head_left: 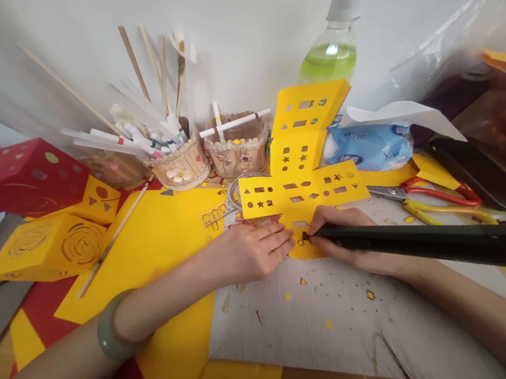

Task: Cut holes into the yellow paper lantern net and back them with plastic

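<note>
A yellow card cutout (pixel 298 194), shaped like a cross, lies on the grey board with its far flap bent upright. Small shapes such as stars, circles and rectangles are cut through its panels. My left hand (pixel 253 251) rests flat at the left edge of the near panel, fingers stretched out and holding nothing. My right hand (pixel 353 242) is closed around a long black pen-like tool (pixel 403 243). Its dark tip meets the near panel beside some outlined shapes; whether it is a blade cannot be made out.
Yellow sheets (pixel 150 242) cover the left. Boxes in red (pixel 25 177) and yellow (pixel 46 244) stand there. Behind are baskets of pens (pixel 182 167), a bottle (pixel 333 48) and a blue tissue pack (pixel 368 147). Scissors (pixel 434 191) and a phone (pixel 481 171) lie right. Scraps dot the grey board (pixel 295 330).
</note>
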A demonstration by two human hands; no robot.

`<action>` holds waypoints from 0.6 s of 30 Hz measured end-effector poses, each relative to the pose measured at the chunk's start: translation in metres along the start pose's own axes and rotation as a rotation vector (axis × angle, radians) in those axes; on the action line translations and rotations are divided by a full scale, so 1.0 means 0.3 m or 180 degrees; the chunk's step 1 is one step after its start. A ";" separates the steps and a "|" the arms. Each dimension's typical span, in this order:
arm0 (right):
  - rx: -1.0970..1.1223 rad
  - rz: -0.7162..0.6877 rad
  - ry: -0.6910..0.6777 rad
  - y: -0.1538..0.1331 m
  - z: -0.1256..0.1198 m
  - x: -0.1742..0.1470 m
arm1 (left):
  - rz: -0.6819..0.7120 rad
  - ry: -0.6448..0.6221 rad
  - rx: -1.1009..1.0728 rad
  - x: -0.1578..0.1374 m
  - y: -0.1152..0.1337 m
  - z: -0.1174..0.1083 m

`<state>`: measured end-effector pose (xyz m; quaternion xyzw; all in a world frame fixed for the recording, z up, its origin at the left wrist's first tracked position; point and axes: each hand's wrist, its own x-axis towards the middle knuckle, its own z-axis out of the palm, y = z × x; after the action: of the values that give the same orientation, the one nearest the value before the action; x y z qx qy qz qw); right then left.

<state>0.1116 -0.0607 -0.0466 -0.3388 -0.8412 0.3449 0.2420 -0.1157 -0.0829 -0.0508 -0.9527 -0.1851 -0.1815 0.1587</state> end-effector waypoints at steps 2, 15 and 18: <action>-0.0020 0.0077 -0.0002 -0.001 -0.001 -0.002 | -0.0027 -0.0014 -0.0020 0.000 0.001 0.000; -0.0246 0.0384 -0.0036 -0.069 -0.004 0.007 | 0.0022 0.0065 0.0213 0.034 0.035 0.002; -0.0134 0.0354 -0.0075 -0.081 -0.008 0.010 | -0.0124 -0.0019 0.0204 0.057 0.078 0.011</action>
<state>0.1013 -0.0704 -0.0263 -0.3859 -0.8310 0.3440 0.2054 -0.0905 -0.0973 -0.0524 -0.9439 -0.2098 -0.1756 0.1850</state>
